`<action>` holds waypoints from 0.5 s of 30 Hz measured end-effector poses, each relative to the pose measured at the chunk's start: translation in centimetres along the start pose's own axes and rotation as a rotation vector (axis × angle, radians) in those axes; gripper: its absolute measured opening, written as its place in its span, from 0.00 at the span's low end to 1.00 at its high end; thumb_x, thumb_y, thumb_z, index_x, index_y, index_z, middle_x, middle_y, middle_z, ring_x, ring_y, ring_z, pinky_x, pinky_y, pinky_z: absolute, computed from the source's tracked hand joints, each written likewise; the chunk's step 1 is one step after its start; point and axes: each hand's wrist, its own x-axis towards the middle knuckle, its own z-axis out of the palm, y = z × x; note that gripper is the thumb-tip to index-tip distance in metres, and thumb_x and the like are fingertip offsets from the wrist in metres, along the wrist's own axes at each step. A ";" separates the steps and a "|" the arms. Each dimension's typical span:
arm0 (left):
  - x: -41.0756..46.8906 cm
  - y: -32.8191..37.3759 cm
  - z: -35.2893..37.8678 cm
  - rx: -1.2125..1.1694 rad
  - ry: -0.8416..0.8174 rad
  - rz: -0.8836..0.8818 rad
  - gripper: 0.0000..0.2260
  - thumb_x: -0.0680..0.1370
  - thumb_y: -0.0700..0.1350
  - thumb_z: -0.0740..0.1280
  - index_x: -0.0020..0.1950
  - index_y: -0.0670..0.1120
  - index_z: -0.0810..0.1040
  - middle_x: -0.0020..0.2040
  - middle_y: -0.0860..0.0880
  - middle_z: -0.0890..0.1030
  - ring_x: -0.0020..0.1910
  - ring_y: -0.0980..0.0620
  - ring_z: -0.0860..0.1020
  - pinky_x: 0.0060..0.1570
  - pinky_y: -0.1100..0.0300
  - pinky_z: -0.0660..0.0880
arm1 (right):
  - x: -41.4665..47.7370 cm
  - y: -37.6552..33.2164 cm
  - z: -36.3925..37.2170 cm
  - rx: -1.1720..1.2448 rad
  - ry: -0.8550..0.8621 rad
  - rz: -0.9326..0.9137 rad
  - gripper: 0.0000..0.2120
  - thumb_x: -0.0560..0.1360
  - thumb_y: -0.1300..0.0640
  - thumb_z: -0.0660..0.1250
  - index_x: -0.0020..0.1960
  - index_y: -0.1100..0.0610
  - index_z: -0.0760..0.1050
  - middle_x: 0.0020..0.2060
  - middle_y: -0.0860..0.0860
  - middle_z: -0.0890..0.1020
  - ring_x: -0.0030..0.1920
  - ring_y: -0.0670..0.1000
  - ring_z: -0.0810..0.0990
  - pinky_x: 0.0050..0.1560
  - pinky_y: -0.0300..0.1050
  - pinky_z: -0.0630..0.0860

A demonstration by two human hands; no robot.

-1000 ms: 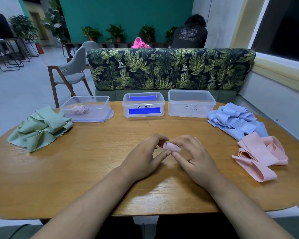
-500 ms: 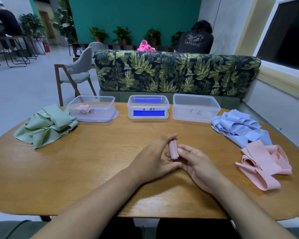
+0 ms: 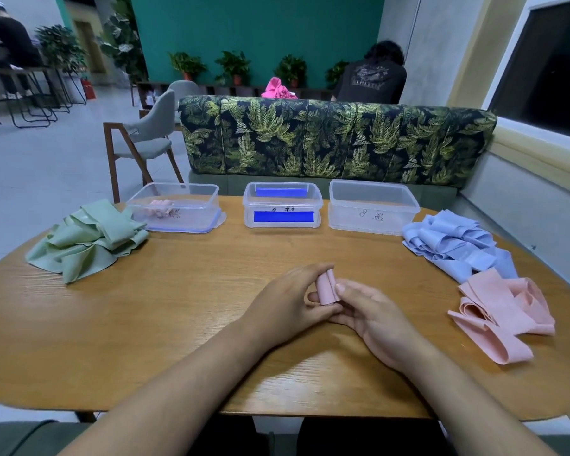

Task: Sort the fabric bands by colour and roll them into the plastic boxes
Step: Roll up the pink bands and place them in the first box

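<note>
I am holding the rolled pink band (image 3: 325, 289) upright, centre frame | left hand (image 3: 287, 304) fingers curling around it | right hand (image 3: 375, 319) fingers pinching its side

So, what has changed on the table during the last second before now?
The pink roll turned from lying sideways between the fingertips to standing upright. The right hand turned palm up and now pinches the roll with its thumb; the left hand keeps its grip from the other side. The green pile, the blue pile, the pink pile and the boxes stayed in place.
</note>
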 end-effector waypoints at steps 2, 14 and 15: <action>0.0 0.1 -0.2 0.005 -0.009 -0.015 0.29 0.76 0.59 0.75 0.74 0.48 0.76 0.67 0.53 0.82 0.64 0.56 0.79 0.62 0.73 0.69 | -0.1 -0.1 0.0 -0.044 -0.027 -0.008 0.16 0.84 0.54 0.67 0.66 0.63 0.80 0.61 0.64 0.84 0.62 0.59 0.84 0.65 0.48 0.80; -0.1 0.4 -0.3 0.059 -0.039 0.055 0.14 0.78 0.49 0.72 0.63 0.47 0.81 0.55 0.54 0.85 0.56 0.55 0.81 0.58 0.62 0.76 | -0.2 0.3 0.2 -0.121 -0.087 -0.016 0.12 0.84 0.57 0.65 0.60 0.65 0.80 0.55 0.60 0.85 0.58 0.55 0.83 0.66 0.51 0.77; -0.1 0.4 -0.3 0.054 -0.042 0.075 0.14 0.79 0.48 0.72 0.63 0.47 0.81 0.56 0.54 0.84 0.57 0.55 0.81 0.59 0.62 0.76 | -0.1 0.4 0.1 -0.120 -0.081 -0.022 0.12 0.84 0.57 0.66 0.61 0.65 0.80 0.55 0.59 0.85 0.57 0.54 0.82 0.65 0.50 0.78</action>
